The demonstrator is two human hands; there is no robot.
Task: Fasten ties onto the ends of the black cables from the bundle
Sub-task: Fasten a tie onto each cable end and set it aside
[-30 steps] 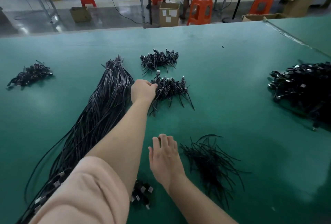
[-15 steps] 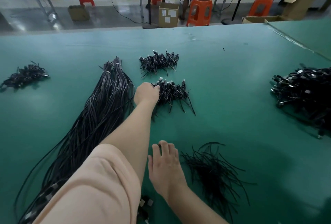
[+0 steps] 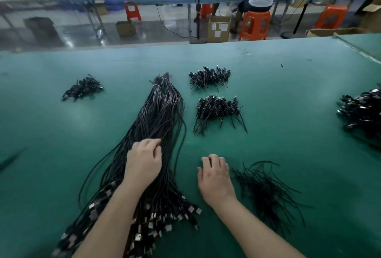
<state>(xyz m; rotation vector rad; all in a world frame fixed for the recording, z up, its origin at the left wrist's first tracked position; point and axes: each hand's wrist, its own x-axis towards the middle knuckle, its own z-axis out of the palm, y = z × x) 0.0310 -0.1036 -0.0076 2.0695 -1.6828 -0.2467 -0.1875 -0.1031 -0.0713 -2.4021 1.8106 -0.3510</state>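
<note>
A long bundle of black cables (image 3: 158,113) lies on the green mat, its metal-plug ends fanned out near me. My left hand (image 3: 144,163) rests on the middle of the bundle, fingertips curled and pinching a single cable strand. My right hand (image 3: 214,175) rests on the mat just right of the bundle, fingers bent with their tips touching the mat, and it holds nothing. A loose pile of thin black ties (image 3: 266,191) lies right of that hand.
Small heaps of coiled, tied cables sit beyond the bundle: one in the middle (image 3: 216,109), one behind it (image 3: 209,77), one far left (image 3: 82,88). A bigger heap (image 3: 362,111) sits at the right edge. Past the green table (image 3: 288,93) are stools, boxes and a seated person.
My left hand drew back from the middle heap of tied cables and came down on the long bundle, fingers now on a strand. My right hand stayed in place.
</note>
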